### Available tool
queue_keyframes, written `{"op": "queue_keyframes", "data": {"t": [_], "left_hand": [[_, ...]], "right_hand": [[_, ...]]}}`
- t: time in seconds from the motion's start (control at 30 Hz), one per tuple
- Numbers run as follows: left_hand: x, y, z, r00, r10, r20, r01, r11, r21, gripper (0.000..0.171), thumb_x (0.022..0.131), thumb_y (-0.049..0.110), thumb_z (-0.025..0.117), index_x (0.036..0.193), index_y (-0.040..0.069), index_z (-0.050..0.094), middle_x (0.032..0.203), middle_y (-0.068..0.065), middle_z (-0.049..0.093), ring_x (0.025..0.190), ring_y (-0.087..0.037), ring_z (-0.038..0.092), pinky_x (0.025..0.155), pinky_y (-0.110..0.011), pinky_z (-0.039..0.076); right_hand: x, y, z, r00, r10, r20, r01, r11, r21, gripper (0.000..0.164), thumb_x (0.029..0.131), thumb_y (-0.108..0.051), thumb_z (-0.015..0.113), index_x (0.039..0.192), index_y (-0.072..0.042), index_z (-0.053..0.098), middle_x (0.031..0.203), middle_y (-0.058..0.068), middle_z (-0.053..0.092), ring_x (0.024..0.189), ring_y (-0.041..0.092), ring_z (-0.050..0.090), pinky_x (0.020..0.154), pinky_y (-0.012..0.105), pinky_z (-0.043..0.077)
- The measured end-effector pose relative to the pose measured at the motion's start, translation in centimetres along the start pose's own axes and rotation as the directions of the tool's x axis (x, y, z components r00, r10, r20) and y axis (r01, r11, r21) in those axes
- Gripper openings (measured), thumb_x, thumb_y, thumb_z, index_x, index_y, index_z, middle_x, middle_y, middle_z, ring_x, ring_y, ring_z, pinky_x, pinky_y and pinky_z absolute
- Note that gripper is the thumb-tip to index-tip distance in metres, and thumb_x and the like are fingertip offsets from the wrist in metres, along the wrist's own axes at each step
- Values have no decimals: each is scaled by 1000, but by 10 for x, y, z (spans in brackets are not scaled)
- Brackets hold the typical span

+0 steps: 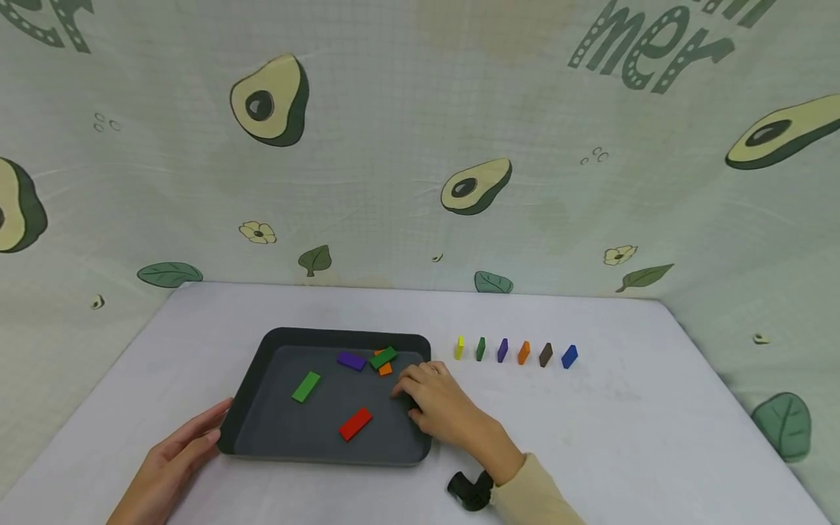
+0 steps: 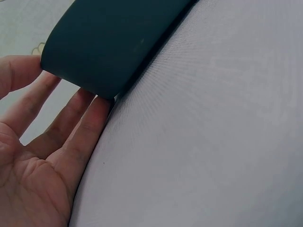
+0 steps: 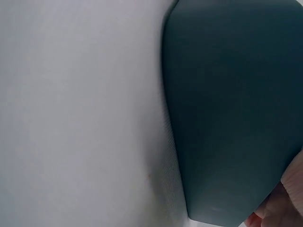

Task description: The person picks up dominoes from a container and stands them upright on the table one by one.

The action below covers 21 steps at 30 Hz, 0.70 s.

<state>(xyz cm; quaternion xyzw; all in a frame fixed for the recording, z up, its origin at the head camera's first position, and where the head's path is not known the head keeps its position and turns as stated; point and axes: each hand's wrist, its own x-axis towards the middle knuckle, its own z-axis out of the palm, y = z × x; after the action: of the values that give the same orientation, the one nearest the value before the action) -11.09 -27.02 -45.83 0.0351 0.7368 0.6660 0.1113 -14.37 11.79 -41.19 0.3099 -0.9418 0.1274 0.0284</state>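
A dark grey tray [image 1: 262, 394] lies on the table with flat coloured blocks in it. Against its near left corner rests my left hand [image 1: 173, 463], its fairly straight fingertips [image 2: 94, 109] touching the outer wall. My right hand [image 1: 442, 405] reaches over the right rim with bent fingers. Its fingertips are largely hidden, so whether it holds a block cannot be told. Inside lie a red block [image 1: 355, 424], a light green block [image 1: 305, 387], a purple block [image 1: 352, 361], and a dark green block [image 1: 383, 356] across an orange block [image 1: 386, 370].
Right of the tray, several blocks stand upright in a row, from a yellow block [image 1: 459, 348] to a blue block [image 1: 569, 356]. A black device [image 1: 469, 492] sits at the right wrist. Behind the white table [image 1: 623, 437] hangs a cloth [image 1: 380, 146] printed with avocados.
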Motion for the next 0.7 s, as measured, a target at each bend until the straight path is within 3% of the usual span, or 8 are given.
{"op": "queue_keyframes", "data": {"t": [0.2, 0.7], "left_hand": [[-1, 1, 0, 999, 38, 29, -37, 999, -18, 47, 100, 13, 43, 144, 5, 32, 127, 29, 49, 113, 17, 45, 82, -7, 45], [1, 2, 1, 999, -34, -7, 34, 998, 49, 50, 99, 20, 46, 145, 7, 31, 124, 33, 48, 110, 21, 44, 80, -7, 45]], "right_hand": [[0, 0, 0, 1000, -4, 3, 4, 1000, -27, 25, 80, -12, 72, 104, -17, 66, 109, -4, 58, 106, 14, 53, 101, 38, 35], [-1, 0, -3, 1000, -17, 13, 18, 999, -48, 19, 82, -15, 70, 101, -16, 66, 101, -4, 62, 100, 12, 58, 103, 36, 36]]}}
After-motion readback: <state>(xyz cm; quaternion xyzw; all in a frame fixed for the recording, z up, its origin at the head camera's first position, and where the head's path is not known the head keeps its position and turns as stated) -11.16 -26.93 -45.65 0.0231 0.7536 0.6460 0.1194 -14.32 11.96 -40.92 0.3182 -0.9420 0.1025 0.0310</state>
